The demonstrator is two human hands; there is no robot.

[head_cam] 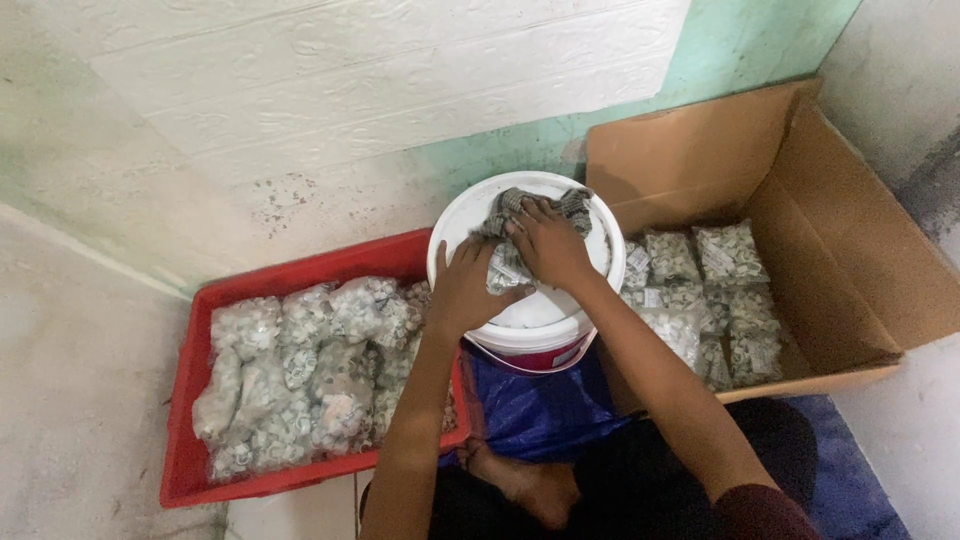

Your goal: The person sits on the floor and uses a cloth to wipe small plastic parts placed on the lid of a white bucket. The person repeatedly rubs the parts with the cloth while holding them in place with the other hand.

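Closest to the lens, a bare foot [525,485] is tucked in under the forearms, next to a blue sheet [545,410], so the work is done sitting on the floor with everything kept within arm's reach. Off to the left, a red crate [185,440] is packed with clear bags [300,370] of small whitish parts, piled to about the rim, so not much spare room is left in there, and its right wall is touching or nearly touching the bucket. In the middle, a white bucket [530,325] is used as a small worktop on its lid. One bag [503,272] is held down there by the left hand [465,290], fingers pressed together and curled around it, probably to stop it sliding off the curved edge. Just right of that, a grey rag [530,205] is pressed flat at the far side of the lid by the right hand [548,243], fingers slightly spread over the cloth. Little bare lid is left around the hands. On the right, a cardboard box [850,260] is kept open, flaps up, with more bags [700,290] laid in rows; its near right part looks unfilled. Walls close in behind and at the right, so movement is pretty much limited to swinging between crate, bucket and box.
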